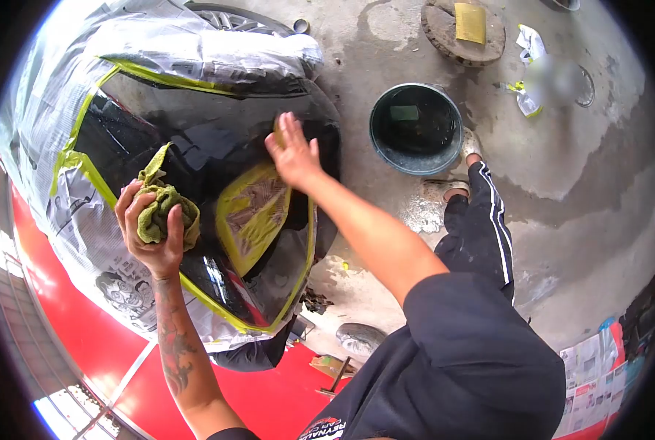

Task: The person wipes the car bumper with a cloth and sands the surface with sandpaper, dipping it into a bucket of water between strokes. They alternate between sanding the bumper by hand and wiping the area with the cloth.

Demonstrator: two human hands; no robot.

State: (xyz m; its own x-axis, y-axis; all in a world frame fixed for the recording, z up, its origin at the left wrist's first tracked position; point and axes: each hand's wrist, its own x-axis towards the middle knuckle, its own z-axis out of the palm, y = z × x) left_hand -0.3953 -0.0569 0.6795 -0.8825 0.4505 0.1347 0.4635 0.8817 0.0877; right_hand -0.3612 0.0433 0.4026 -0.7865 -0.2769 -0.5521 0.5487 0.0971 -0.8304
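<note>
My left hand is closed around a bunched, wet-looking green cloth, above the lower-left part of a dark car panel. Pressed against the panel's surface is my right hand, fingers stretched out. A small yellowish piece that looks like sandpaper shows between its fingers, mostly hidden under the hand. Just below it, a section of the car is covered by brownish masking paper edged with yellow-green tape. More of that tape borders the panel, with printed masking sheets beyond.
A dark bucket of water stands on the concrete floor to the right. Behind it, a yellow sheet lies on a round wooden stool. Crumpled paper and tape lie farther right. A red car body extends at lower left.
</note>
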